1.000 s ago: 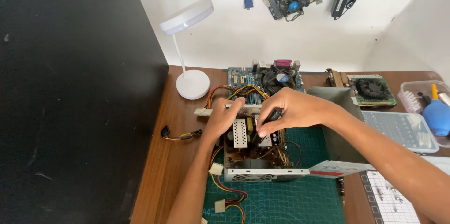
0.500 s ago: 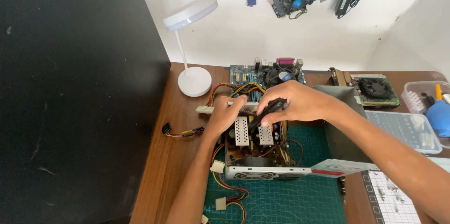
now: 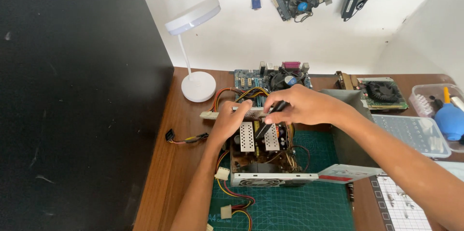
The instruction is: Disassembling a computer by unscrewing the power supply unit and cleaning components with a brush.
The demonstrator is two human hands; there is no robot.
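Fingers of the right hand [image 3: 302, 108] pinch a dark tool [image 3: 265, 129], maybe a brush, over the open power supply [image 3: 263, 156]; left hand [image 3: 232, 122], fingers loosely curled, steadies its edge.

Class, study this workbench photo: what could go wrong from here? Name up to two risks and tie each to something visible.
1. The right hand holds a dark tool down among the parts of the opened power supply; a slip might scratch the board.
2. The left hand rests by the loose coloured wires, which could snag.

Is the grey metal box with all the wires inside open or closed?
Open. The grey metal box has no lid, so its silver finned blocks and wires show.
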